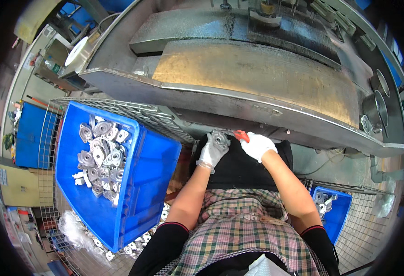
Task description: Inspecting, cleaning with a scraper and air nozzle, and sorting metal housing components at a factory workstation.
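Note:
My left hand (pixel 213 152), in a pale glove, is closed around a grey metal casting (pixel 219 137) with a round opening. Close by on the right, my right hand (pixel 259 146), in a white glove, grips a small red-handled tool (pixel 241 135). The tool's tip points toward the casting, but I cannot tell whether the two touch. Both hands are above my lap, just below the front edge of the metal machine table (pixel 257 103). At left, a tilted blue bin (pixel 153 161) holds many similar grey castings (pixel 101 156).
The blue bin rests on a wire mesh cage (pixel 48 184), with more castings and clear plastic (pixel 73 228) below it. At right stands a smaller blue bin (pixel 339 216) with metal parts. Metal cans (pixel 374 110) stand at the machine's right end.

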{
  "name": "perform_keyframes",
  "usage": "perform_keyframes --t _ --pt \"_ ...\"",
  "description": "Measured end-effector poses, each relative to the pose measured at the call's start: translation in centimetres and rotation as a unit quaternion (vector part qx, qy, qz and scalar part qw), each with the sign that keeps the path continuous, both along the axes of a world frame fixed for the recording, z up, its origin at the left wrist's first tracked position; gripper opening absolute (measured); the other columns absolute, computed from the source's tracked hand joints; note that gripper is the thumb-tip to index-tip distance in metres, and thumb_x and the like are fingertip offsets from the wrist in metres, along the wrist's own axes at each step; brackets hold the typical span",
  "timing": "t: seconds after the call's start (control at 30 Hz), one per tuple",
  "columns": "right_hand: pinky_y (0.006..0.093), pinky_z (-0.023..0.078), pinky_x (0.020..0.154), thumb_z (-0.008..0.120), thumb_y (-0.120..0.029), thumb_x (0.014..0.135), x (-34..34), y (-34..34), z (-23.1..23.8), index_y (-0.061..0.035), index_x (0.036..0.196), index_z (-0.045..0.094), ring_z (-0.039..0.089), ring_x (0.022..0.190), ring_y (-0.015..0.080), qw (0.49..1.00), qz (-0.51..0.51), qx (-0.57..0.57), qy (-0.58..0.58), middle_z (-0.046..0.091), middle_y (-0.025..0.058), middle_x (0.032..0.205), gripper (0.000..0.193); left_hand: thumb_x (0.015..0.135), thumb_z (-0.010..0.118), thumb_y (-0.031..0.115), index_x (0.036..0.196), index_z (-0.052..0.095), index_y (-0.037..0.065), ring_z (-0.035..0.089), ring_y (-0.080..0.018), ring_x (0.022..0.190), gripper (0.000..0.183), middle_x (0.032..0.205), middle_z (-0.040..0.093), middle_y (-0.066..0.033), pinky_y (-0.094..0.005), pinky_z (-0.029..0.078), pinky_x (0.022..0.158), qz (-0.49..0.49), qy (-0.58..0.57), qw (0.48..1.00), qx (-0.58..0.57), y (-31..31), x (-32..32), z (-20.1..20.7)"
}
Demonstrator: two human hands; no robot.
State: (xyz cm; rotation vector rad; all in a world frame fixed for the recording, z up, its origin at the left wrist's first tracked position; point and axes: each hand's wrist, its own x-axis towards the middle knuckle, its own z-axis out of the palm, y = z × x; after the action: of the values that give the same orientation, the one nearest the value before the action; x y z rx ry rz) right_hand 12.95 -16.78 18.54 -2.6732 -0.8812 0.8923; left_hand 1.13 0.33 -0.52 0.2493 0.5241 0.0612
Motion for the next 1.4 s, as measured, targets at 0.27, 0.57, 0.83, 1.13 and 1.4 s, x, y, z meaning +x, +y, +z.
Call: perform_keyframes --t 0.27,0.57,0.83,1.13,1.4 --pt "0.0462 0.055 0.08 0.042 -0.045 0.098 -1.7 -2.8 2.3 -0.0056 0.113 0.058 0.071 0.077 0.0356 0.998 0.051 -0.029 0.032 0.072 0.0181 0.091 0.045 0.101 0.043 0.061 0.13 0.058 0.023 0.059 -0.0284 0.114 0.05 0.126 0.064 -0.005 -0.0447 0.042 0.097 0.019 -0.001 1.0 0.015 -0.1 -0.1 0.1" --pt "0.0431 0.057 0.073 0.042 -0.043 0.098 -2.6 -2.7 2.6 -0.0063 0.113 0.058 0.071 0.065 0.0309 0.997 0.062 -0.034 0.022 0.073 0.0144 0.084 0.043 0.1 0.044 0.063 0.131 0.058 0.022 0.058 -0.0324 0.116 0.053 0.125 0.064 -0.0073 -0.0488 0.043 0.096 0.027 0.036 0.999 0.028 -0.3 0.2 0.5" --pt "0.043 0.056 0.075 0.042 -0.044 0.098 -2.0 -3.2 2.8 -0.0064 0.114 0.06 0.072 0.069 0.0311 0.997 0.034 -0.061 0.017 0.073 0.0142 0.084 0.044 0.098 0.049 0.063 0.128 0.059 0.02 0.06 -0.0314 0.114 0.053 0.123 0.066 -0.0065 -0.0479 0.044 0.095 0.032 0.014 0.999 0.02 -0.3 0.2 0.8" --pt "0.0498 0.054 0.085 0.044 -0.048 0.096 -3.1 -3.9 2.8 -0.0065 0.114 0.059 0.069 0.095 0.0401 0.999 0.04 -0.022 0.022 0.072 0.0206 0.101 0.047 0.102 0.047 0.056 0.127 0.059 0.019 0.058 -0.0312 0.117 0.047 0.123 0.064 -0.0071 -0.05 0.042 0.103 -0.002 -0.008 1.0 0.009 0.2 0.2 -1.4" --pt "0.05 0.053 0.081 0.047 -0.048 0.097 -3.8 -8.0 6.7 -0.0062 0.107 0.057 0.068 0.092 0.0413 0.998 -0.014 0.057 0.008 0.071 0.0211 0.096 0.044 0.104 0.051 0.019 0.129 0.054 0.007 0.061 -0.0292 0.107 0.028 0.115 0.062 -0.0113 -0.0485 0.046 0.101 -0.014 -0.041 0.852 -0.522 0.3 -0.5 4.5"
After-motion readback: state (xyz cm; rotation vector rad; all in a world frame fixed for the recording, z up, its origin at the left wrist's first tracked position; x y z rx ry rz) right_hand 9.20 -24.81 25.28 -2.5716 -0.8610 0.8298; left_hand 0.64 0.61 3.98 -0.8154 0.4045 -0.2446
